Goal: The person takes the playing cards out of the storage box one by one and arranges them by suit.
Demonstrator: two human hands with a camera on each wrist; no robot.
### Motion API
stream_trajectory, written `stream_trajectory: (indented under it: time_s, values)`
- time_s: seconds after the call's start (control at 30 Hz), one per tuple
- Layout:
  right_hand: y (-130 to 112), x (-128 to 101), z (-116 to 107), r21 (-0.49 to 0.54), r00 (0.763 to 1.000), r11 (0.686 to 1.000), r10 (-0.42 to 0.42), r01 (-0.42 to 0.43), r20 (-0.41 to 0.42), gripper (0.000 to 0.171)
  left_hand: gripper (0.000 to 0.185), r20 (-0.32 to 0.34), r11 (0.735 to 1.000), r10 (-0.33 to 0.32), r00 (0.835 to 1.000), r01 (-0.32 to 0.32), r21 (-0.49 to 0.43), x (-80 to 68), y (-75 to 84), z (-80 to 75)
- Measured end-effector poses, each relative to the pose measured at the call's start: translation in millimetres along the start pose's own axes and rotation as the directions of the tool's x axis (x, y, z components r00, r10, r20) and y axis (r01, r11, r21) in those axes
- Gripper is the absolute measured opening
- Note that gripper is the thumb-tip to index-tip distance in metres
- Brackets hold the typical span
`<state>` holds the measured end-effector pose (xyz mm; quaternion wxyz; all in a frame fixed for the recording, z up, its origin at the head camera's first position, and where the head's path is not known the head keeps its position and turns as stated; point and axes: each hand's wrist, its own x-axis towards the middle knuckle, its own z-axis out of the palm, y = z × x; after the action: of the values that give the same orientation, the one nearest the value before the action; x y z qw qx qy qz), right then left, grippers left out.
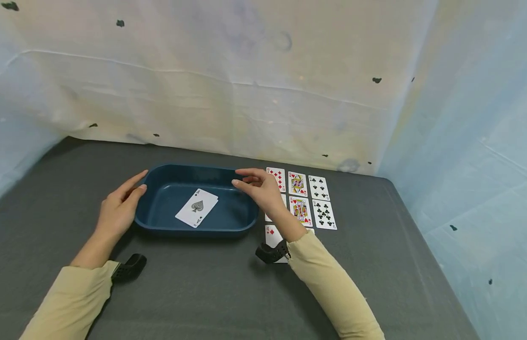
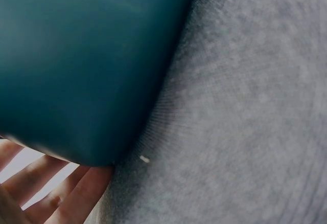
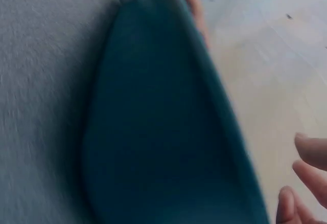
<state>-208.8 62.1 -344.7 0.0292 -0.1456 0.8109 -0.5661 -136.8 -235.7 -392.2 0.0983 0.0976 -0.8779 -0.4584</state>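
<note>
The fingers (image 1: 131, 183) of the left hand (image 1: 118, 208) lie straight and close together against the left end of the blue tray (image 1: 161, 225), the thumb resting near its rim; the left wrist view shows them just under the tray's rounded corner (image 2: 76, 81). The fingers (image 1: 246, 182) of the right hand (image 1: 263, 189) are relaxed and slightly spread over the tray's right rim, hovering close to it; whether they touch it cannot be told, and the right wrist view is too blurred to settle it, showing only fingertips (image 3: 306, 170) beside the tray's smooth wall (image 3: 163, 132). The tray is oblong with rounded corners and a matte, plastic-looking surface, and it sits on the grey, felt-like bench (image 1: 204, 293) between the two hands. Inside it lies an ace of spades (image 1: 197, 208), face up and tilted. Just to the right of the tray, partly hidden by the right hand and forearm, playing cards (image 1: 314, 200) are laid face up in rows on the bench. A wrinkled pale sheet (image 1: 246, 80) hangs behind the bench. Both arms wear beige sleeves (image 1: 331, 288) with a black wrist mount (image 1: 272, 251) at the cuff.
</note>
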Motion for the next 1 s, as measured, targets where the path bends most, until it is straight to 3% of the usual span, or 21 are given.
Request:
stream_trajectory:
  time_s: [0.2,0.4,0.6,1.0]
  values:
    - [-5.6,1.9,21.4,0.002,0.999,0.999,-0.043,0.043,0.023,0.031,0.050,-0.004,1.000,0.019,1.000,-0.019,-0.005,-1.4,2.0,-0.2]
    - [-9.8,3.6,39.1,-0.039,0.999,0.999,-0.020,0.021,0.029,0.028,0.051,0.004,1.000,0.012,1.000,-0.011,-0.018,-3.1,3.9,-0.4]
    - [-13.3,8.5,56.1,-0.097,0.995,0.991,0.094,-0.090,0.045,0.027,0.050,-0.003,1.000,0.011,1.000,-0.011,-0.009,-3.4,3.4,-0.3]
    - [-4.9,14.7,66.7,-0.221,0.947,0.934,0.308,-0.282,0.091,0.040,0.050,-0.009,1.000,0.015,1.000,-0.015,0.000,-2.8,2.2,-0.1]
